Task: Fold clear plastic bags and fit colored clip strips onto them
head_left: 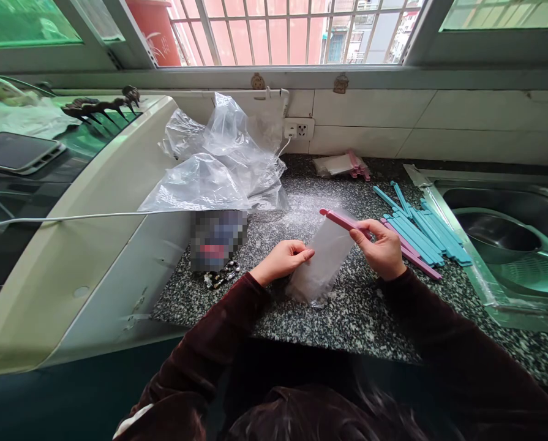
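Observation:
Over the counter, a small clear plastic bag hangs at a tilt between my hands. My left hand is closed in a pinch on the bag's left edge. A pink bag sealing clip lies across the bag's upper end, and my right hand grips its right part with thumb and fingers. Whether the clip is fastened onto the bag I cannot tell. Just beyond my right hand lies a loose pile of teal sealing clips, with a few pink clips along its near side.
Crumpled clear plastic stands at the back left above a blurred-out object. A white cable crosses the left side, beside a cream-coloured machine. Packaged pink clips lie by the wall. A metal sink borders the right.

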Motion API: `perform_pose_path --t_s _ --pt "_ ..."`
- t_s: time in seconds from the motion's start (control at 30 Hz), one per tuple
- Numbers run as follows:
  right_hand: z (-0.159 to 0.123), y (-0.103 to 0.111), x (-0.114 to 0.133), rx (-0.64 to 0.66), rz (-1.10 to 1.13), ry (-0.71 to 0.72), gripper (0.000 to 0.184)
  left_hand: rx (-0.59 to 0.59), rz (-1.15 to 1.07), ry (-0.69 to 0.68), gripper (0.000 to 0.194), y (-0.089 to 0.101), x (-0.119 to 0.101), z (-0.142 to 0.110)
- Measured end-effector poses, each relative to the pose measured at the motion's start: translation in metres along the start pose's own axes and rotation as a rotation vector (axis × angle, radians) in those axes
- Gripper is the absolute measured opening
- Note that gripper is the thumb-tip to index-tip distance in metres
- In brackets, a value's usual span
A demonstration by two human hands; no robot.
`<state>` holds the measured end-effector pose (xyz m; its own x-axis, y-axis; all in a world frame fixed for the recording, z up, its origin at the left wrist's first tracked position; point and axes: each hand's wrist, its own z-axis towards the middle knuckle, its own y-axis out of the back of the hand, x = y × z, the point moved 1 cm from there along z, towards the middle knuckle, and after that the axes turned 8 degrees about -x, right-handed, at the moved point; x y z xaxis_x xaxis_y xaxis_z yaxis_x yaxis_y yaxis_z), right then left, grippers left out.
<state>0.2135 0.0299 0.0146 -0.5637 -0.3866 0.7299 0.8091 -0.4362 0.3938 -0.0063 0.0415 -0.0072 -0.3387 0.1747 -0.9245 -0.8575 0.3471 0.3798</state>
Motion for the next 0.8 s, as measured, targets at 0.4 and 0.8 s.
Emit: perform_pose_path --t_s 0.4,0.8 --pt "0.0043 0.0052 -0.0009 -0.058 -0.009 -0.024 0.020 -0.001 -0.028 0.024 0.029 -0.0009 -0.0040 -0.0016" --pt "0.0079 0.0071 -0.0052 -0.051 -0.007 -0.030 0.020 -0.019 -0.008 0.025 0.027 -0.0015 -0.0048 -0.0027"
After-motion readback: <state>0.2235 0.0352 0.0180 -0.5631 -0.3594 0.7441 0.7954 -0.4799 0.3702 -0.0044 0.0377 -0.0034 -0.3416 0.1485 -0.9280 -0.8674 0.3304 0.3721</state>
